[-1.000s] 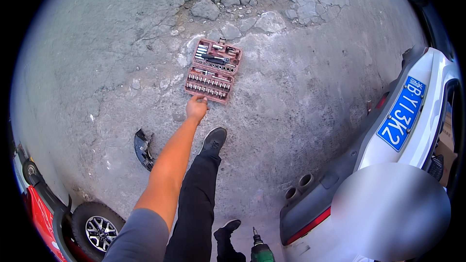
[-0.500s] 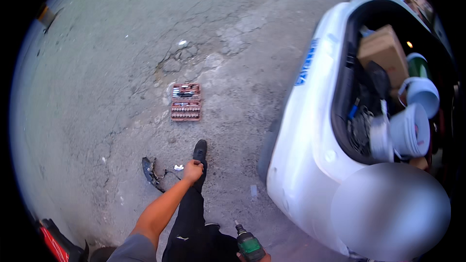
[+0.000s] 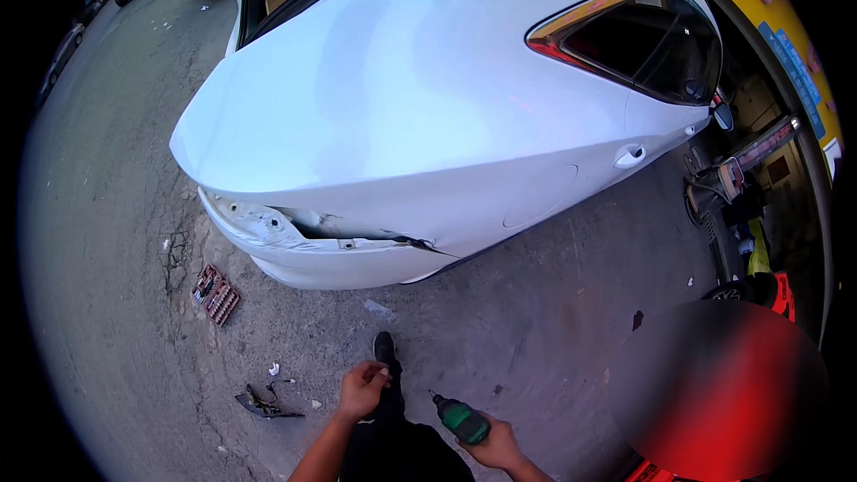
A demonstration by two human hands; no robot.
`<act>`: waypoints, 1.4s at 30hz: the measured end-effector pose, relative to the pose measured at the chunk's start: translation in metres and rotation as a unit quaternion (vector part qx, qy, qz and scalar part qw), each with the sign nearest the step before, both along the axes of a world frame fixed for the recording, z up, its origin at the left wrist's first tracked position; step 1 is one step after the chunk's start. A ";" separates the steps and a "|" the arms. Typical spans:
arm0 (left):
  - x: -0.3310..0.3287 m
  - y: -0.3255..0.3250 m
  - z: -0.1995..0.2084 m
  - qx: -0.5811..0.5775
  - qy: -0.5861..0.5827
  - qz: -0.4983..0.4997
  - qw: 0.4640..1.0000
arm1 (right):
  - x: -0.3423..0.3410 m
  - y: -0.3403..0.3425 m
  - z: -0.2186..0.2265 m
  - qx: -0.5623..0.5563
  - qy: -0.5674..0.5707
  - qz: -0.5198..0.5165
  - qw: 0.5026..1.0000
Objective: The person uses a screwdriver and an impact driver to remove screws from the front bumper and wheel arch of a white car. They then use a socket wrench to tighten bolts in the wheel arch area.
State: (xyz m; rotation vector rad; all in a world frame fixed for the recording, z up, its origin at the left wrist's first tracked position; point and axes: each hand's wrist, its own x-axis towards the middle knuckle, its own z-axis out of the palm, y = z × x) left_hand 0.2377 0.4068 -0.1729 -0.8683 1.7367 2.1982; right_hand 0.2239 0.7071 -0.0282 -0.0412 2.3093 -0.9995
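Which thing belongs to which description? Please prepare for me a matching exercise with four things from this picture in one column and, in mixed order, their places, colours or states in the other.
Things:
1. power tool
2. tool case
3. car
4. loose part

Descriptions:
A. reddish, lying open on the ground
B. dark, lying to the left of the left hand
C. green and black, held in the right hand
D. white, with a dark gap at a rear corner

Right pairs: 1-C, 2-A, 3-D, 4-B
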 end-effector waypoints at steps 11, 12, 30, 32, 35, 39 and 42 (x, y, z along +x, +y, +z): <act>-0.223 0.122 0.036 -0.638 0.227 -0.067 0.733 | -0.188 0.168 -0.188 0.068 -0.075 0.097 0.990; -0.242 0.129 0.027 -0.653 0.235 -0.077 0.716 | -0.204 0.176 -0.207 0.052 -0.086 0.098 0.990; -0.346 0.211 -0.236 -0.928 0.118 -0.038 0.352 | -0.477 0.119 -0.526 -0.581 -0.074 0.144 0.797; -0.338 0.229 -0.234 -0.973 0.117 0.001 0.198 | -0.461 0.121 -0.532 -0.644 -0.044 0.148 0.750; -0.352 0.211 -0.220 -0.991 0.106 0.023 0.081 | -0.460 0.087 -0.556 -0.738 -0.021 0.146 0.659; -0.351 0.185 -0.227 -0.991 0.083 0.014 0.109 | -0.451 0.044 -0.578 -0.762 0.100 0.188 0.611; -0.351 0.178 -0.233 -0.987 0.087 0.021 0.131 | -0.448 0.026 -0.594 -0.779 0.005 0.229 0.584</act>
